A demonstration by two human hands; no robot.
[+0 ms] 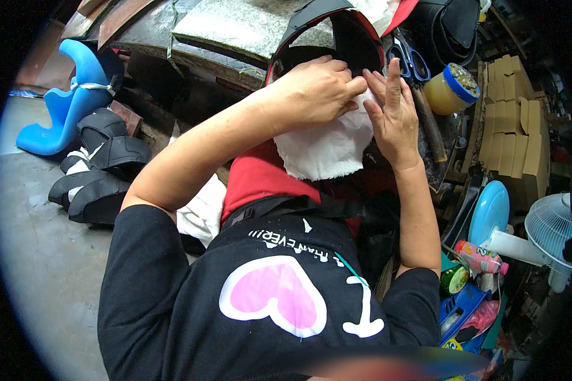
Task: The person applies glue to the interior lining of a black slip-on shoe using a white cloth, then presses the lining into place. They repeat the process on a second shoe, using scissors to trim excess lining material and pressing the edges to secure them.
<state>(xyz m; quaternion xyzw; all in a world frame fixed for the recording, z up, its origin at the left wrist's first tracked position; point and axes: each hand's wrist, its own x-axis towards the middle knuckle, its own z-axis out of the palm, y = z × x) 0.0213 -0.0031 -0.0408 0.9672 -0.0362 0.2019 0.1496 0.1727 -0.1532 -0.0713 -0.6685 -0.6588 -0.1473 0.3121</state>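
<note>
A black curved piece with red edging (302, 24), possibly a shoe upper, arches in front of me at the bench edge. White cloth (324, 152) hangs from its near side over my lap. Bent fingers of my left hand (314, 92) close on the cloth's top edge by the opening; the fingertips are partly hidden. Beside it, my right hand (394, 117) has its fingers stretched and apart, with the thumb close to the cloth. Blue-handled scissors (418, 65) lie just beyond the right hand.
At right stand a jar of yellowish paste with a blue rim (445, 92), cardboard boxes (511, 127) and a fan (550, 225). Several black shoe uppers (111, 149) lie on the floor at left, near a blue moulded form (63, 105). A pale slab (225, 28) rests on the bench.
</note>
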